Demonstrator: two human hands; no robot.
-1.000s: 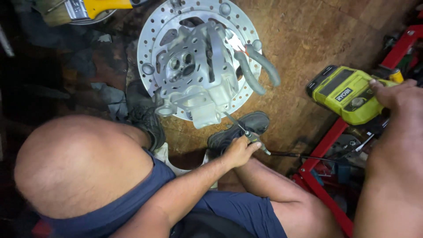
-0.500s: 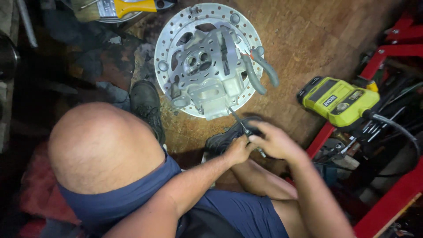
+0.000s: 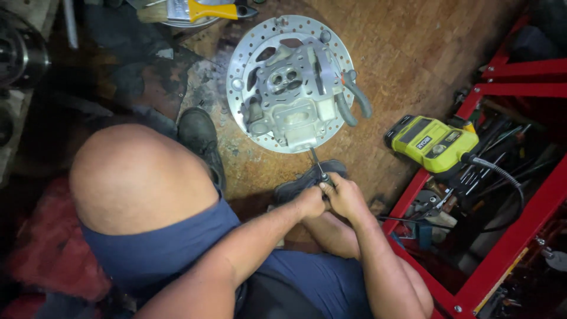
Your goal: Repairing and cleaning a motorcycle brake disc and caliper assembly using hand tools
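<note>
A perforated brake disc lies flat on the wooden floor with a grey metal caliper-like casting and two grey hoses on top of it. A thin metal hand tool runs from the casting's near edge down to my hands. My left hand and my right hand are pressed together and both grip the tool's handle end, just above my right shoe. My bare left knee fills the left of the view, with my left shoe beyond it.
A yellow-green power tool with a flexible black shaft sits on a red metal frame at the right, over a heap of hand tools. A yellow-handled brush lies at the top. Dark greasy patches cover the floor at upper left.
My right hand came away from the yellow-green power tool at the right and joined my left hand on the thin tool. The view shifted so the disc sits more central.
</note>
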